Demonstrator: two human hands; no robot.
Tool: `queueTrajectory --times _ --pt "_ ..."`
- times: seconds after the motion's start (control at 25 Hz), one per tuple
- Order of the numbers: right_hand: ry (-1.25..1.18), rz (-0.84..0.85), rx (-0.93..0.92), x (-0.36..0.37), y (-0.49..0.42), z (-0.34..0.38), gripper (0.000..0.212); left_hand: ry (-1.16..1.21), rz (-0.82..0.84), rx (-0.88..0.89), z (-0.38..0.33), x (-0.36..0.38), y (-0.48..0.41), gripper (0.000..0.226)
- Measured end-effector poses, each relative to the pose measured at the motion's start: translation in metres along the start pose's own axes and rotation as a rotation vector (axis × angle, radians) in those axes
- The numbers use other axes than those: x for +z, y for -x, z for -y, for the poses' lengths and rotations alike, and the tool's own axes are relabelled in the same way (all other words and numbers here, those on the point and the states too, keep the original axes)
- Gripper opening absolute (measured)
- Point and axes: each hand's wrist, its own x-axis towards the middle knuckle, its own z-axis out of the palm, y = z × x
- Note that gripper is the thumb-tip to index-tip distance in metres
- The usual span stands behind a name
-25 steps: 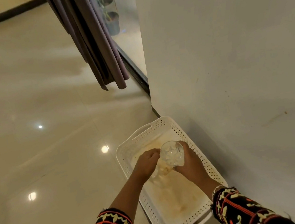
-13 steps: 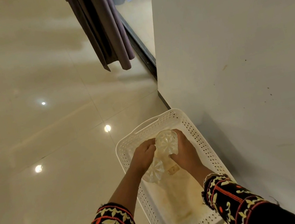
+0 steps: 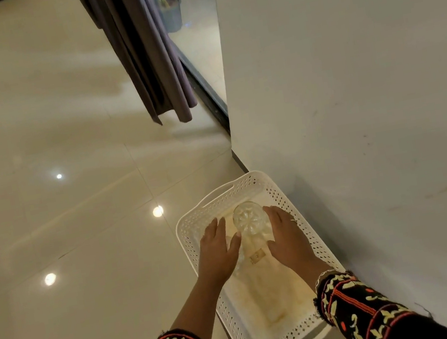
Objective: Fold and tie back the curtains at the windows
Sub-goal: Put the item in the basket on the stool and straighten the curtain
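A purple-grey curtain (image 3: 148, 51) hangs bunched beside the glass door at the top, its hem just above the floor, well away from both hands. Below me a white perforated tray (image 3: 243, 180) stands against the wall. An upturned cut-glass tumbler (image 3: 250, 219) sits in it. My left hand (image 3: 218, 253) lies flat with straight fingers on the tumbler's left side, its thumb touching the glass. My right hand (image 3: 285, 236) lies along the right side, fingers extended. A second clear glass piece (image 3: 238, 258) shows faintly under my left hand.
A white wall (image 3: 350, 88) fills the right side, its corner just beyond the tray. The dark door track (image 3: 209, 97) runs along the floor past the curtain. A potted plant (image 3: 170, 9) stands outside the glass. Glossy tiled floor (image 3: 63, 225) spreads to the left.
Both hands have uncurled from the glasses they gripped and now lie with straight fingers beside the tumbler, which stands in the tray. The view has tilted back up a little.
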Motion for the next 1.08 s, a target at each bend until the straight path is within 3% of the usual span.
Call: queueTrajectory --times 0.4,0.6,0.76,0.8,0.92,1.08 --pt "0.120 -0.089 0.011 -0.035 0.164 0.011 0.066 -0.356 0.088 0.186 -0.007 0.000 0.130 0.075" --pt "0.131 -0.187 0.079 -0.047 0.240 -0.007 0.063 -0.403 0.127 0.271 -0.020 0.015 0.185 0.116" --pt "0.094 -0.217 0.136 -0.039 0.303 -0.022 0.062 -0.389 0.185 0.325 -0.035 0.040 0.231 0.126" --pt "0.081 -0.218 0.153 -0.035 0.320 -0.025 0.062 -0.373 0.201 0.337 -0.038 0.049 0.244 0.119" --pt "0.024 -0.231 0.173 -0.025 0.375 -0.035 0.062 -0.397 0.205 0.388 -0.042 0.078 0.283 0.072" --pt "-0.012 -0.283 0.224 -0.008 0.465 -0.048 0.063 -0.422 0.277 0.462 -0.041 0.124 0.348 0.065"
